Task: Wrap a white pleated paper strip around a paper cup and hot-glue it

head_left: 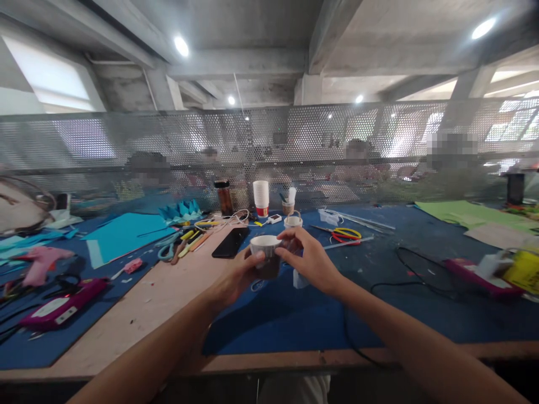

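Note:
Above the blue mat (295, 320), both of my hands hold up a small paper cup (266, 253) with a white rim and a dark outside. My left hand (238, 276) wraps round its left side, fingers closed on it. My right hand (306, 259) pinches the cup's right edge with thumb and fingers. Just behind the cup stands another small white cup with a handle (293, 221). A black phone (230, 242) lies on the bare wood strip to the left of my hands.
A stack of paper cups (261, 197), a dark bottle (224, 197), scissors (346, 234), blue paper sheets (122, 234), a pink glue gun (42, 262) and a black cable (421, 269) lie about the table. A perforated metal screen (269, 146) runs along the back; people sit behind it.

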The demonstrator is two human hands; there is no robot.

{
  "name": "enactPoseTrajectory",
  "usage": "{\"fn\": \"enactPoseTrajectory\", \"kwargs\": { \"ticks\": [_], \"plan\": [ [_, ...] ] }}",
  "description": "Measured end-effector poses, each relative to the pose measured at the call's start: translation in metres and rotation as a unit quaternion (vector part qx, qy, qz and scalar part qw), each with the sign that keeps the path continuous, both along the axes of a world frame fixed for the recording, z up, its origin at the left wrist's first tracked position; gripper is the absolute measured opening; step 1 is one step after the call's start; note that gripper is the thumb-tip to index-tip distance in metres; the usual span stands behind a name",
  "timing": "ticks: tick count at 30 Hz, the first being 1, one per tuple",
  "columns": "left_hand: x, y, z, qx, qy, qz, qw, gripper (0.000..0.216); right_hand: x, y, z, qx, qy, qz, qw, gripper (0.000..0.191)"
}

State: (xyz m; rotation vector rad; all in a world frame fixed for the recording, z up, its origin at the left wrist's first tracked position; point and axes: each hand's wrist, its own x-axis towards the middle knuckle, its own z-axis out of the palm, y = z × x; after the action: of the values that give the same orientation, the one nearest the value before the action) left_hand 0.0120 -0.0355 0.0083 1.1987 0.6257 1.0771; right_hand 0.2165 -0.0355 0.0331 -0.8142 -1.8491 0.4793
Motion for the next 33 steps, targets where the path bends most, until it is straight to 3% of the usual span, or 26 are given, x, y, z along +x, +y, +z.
{"fn": "enactPoseTrajectory", "kwargs": {
  "ticks": [5, 10, 15, 18, 26, 33],
  "plan": [
    [0.002, 0.000, 0.002, -0.008, 0.023, 0.028, 0.999, 0.045, -0.001, -0.002, 0.000, -0.002, -0.011, 0.013, 1.000, 0.020],
    [0.002, 0.002, 0.002, -0.003, 0.022, 0.051, 0.998, 0.044, 0.000, -0.001, 0.000, -0.002, 0.009, -0.021, 1.000, 0.024],
    [0.000, 0.004, 0.002, 0.004, 0.017, 0.072, 0.997, 0.043, 0.002, 0.005, -0.003, -0.106, 0.012, -0.002, 0.994, 0.021],
    [0.002, 0.003, 0.004, 0.012, 0.019, 0.092, 0.995, 0.044, 0.002, 0.005, -0.003, -0.128, 0.018, 0.010, 0.992, 0.016],
    [0.006, 0.002, 0.008, 0.017, -0.021, 0.148, 0.989, 0.052, -0.004, -0.012, 0.001, -0.006, 0.005, -0.012, 1.000, 0.013],
    [0.003, 0.004, 0.005, 0.034, -0.038, 0.110, 0.993, 0.056, -0.008, -0.023, -0.004, 0.084, -0.105, 0.035, 0.990, 0.020]
  ]
}}
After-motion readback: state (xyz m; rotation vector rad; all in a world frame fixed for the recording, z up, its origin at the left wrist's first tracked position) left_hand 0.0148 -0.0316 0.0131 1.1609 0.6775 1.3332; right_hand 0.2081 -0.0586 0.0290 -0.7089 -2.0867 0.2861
